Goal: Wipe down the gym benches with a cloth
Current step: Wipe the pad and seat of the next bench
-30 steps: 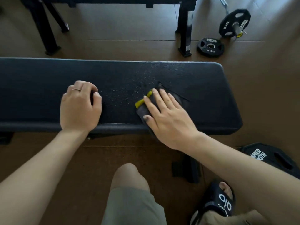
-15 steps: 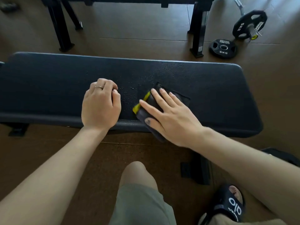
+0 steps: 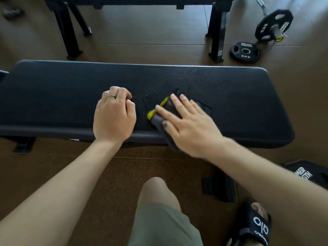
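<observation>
Brown gym floor; right hand (image 3: pixel 188 123) flat, pressing cloth (image 3: pixel 159 114) onto bench (image 3: pixel 239 103); left hand (image 3: pixel 113 116) curled, empty, resting nearby.

flat weight plate (image 3: pixel 245 52): "5KG" (brand line too small) | upright weight plate (image 3: pixel 269 25): "5KG"

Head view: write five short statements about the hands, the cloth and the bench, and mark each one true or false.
1. The right hand lies flat on the cloth with straight fingers. True.
2. The cloth is plain white. False: it is dark grey with a yellow edge.
3. The left hand rests on the bench with curled fingers. True.
4. The cloth lies on the floor. False: it is on the bench, hanging partly over the near edge.
5. The left hand wears a glove. False: it is bare, with a ring on one finger.
</observation>
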The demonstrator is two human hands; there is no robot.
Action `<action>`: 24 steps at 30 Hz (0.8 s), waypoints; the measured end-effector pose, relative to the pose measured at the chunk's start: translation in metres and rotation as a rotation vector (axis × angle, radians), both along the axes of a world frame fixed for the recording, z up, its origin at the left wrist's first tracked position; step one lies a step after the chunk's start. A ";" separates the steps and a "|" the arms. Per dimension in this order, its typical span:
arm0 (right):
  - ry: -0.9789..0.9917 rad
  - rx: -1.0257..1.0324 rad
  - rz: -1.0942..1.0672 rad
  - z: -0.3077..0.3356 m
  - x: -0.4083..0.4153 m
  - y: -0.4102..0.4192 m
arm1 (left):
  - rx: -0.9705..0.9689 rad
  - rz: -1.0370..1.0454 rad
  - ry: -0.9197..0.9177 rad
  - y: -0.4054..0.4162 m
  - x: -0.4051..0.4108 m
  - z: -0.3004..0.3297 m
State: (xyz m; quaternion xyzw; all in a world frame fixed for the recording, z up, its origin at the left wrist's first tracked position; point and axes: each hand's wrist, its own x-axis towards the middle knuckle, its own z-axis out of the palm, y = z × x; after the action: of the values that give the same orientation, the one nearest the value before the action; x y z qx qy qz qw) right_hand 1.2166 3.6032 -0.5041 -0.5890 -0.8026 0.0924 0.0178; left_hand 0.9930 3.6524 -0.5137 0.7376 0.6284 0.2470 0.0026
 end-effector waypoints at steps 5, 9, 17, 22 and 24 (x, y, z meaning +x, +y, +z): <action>0.005 -0.076 -0.220 -0.002 -0.014 0.073 | -0.006 -0.006 -0.027 0.001 -0.006 0.001; 0.028 -0.009 -0.091 -0.002 -0.022 0.023 | 0.009 0.014 -0.055 0.000 -0.003 0.001; 0.013 -0.034 0.049 0.000 -0.020 0.064 | 0.031 0.029 -0.044 -0.001 0.000 -0.001; 0.021 -0.057 -0.061 -0.001 -0.056 0.134 | 0.029 0.050 -0.056 -0.001 0.000 -0.001; 0.015 -0.033 -0.017 -0.003 -0.065 0.126 | 0.031 0.064 -0.068 -0.001 0.001 -0.001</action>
State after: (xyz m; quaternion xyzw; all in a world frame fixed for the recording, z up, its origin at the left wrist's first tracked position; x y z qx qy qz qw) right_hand 1.1518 3.7295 -0.5073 -0.5952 -0.7959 0.1099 0.0147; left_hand 0.9940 3.6513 -0.5149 0.7083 0.6472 0.2818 0.0047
